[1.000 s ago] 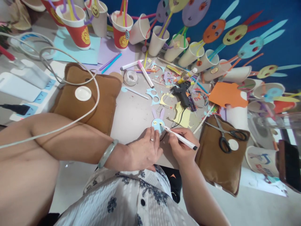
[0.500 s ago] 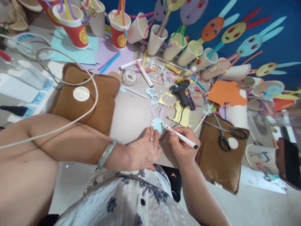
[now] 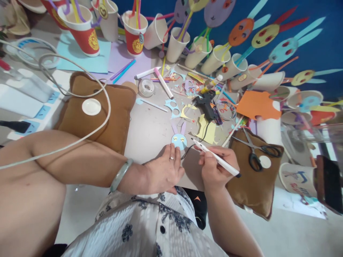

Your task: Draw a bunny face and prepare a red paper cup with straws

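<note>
Lifted off: right hand (image 3: pixel 214 169) with slim white marker (image 3: pixel 215 158) (round paper rabbit-face (image 3: pixel 179 140) nearby).

Left hand (image 3: pixel 164 171) rests flat on table (image 3: pixel 150 128), fingertips touching blue paper rabbit face (image 3: pixel 179 140). Right hand (image 3: pixel 217 167) grips white pen (image 3: pixel 215 158), tip just right of the face, not touching.

Even, soft indoor light is filling the scene, bright enough everywhere, no harsh glare. Shadows are staying faint; a weak one is sitting under the left hand (image 3: pixel 163 173) and the right hand (image 3: pixel 217 167) on the pale table (image 3: pixel 150 128). Wide-angle lens is bending the edges hard: paper cups (image 3: pixel 174 44) are leaning outward, the near forearm is ballooning at left. Center is reading sharp; far right edge is smearing slightly. Blue backdrop (image 3: pixel 316 50) is looking saturated.
</note>
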{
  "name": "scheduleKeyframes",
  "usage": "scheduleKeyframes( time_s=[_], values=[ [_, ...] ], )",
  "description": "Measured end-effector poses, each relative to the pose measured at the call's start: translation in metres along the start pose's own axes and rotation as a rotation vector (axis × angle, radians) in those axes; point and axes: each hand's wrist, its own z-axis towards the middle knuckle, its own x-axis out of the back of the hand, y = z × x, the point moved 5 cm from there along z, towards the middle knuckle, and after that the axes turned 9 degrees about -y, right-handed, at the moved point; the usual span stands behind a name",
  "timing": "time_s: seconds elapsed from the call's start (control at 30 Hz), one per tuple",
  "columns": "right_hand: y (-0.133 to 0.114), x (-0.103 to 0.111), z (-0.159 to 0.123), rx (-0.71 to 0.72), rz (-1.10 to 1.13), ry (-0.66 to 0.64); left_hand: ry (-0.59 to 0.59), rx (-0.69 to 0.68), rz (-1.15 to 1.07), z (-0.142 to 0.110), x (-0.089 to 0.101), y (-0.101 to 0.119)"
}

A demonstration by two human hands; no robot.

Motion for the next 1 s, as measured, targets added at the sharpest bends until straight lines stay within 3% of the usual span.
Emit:
scheduleKeyframes(
  time_s=[0.1,0.27,0.47,1.0],
  values=[
    [-0.004,-0.001,0.000,0.073,0.105,0.024,-0.002,-0.010,0.003,0.000,0.001,0.000],
    [0.000,-0.009,-0.003,0.024,-0.045,-0.129,-0.036,-0.003,0.014,0.000,0.001,0.000],
    [-0.002,-0.018,-0.001,0.053,-0.154,-0.293,0.022,0.009,0.034,0.000,0.003,-0.001],
    [-0.009,-0.021,0.003,0.094,-0.241,-0.300,0.001,0.001,-0.002,0.001,0.001,-0.001]
  ],
)
